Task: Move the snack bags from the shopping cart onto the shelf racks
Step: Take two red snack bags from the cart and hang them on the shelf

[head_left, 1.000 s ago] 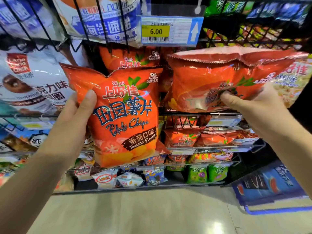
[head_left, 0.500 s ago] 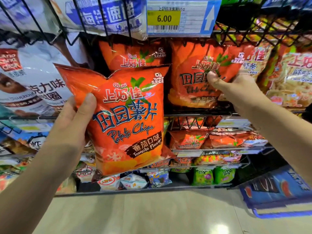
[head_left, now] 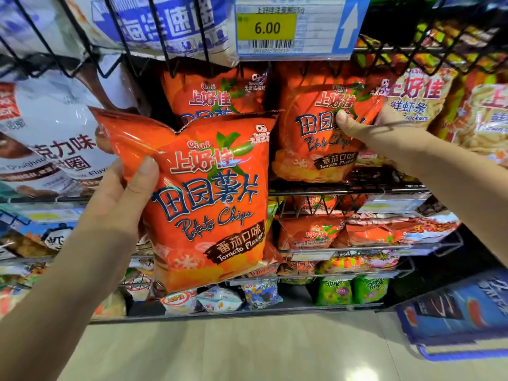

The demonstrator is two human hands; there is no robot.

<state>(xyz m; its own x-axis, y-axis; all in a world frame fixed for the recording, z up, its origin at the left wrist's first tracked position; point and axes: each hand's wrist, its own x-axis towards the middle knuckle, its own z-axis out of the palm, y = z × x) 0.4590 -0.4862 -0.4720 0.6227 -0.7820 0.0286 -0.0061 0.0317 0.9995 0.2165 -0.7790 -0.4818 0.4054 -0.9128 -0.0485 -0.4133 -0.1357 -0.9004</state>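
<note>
- Our left hand [head_left: 121, 193] grips a tomato potato chip bag [head_left: 209, 204] by its left edge, thumb on the front, holding it upright in the air before the shelves.
- Our right hand [head_left: 368, 130] clasps a second tomato chip bag [head_left: 316, 133], thumb on its face and fingers hidden behind it. This bag stands on the wire rack [head_left: 330, 191] under the 6.00 price tag [head_left: 291, 26], just beside a prawn cracker bag [head_left: 417, 100].
- We judge the right-hand bag is being seated while the left one waits.
- Next we must let go on the right, then lift the left bag over the rack's front rail, in front of the rear chip bag [head_left: 217, 94].
</note>
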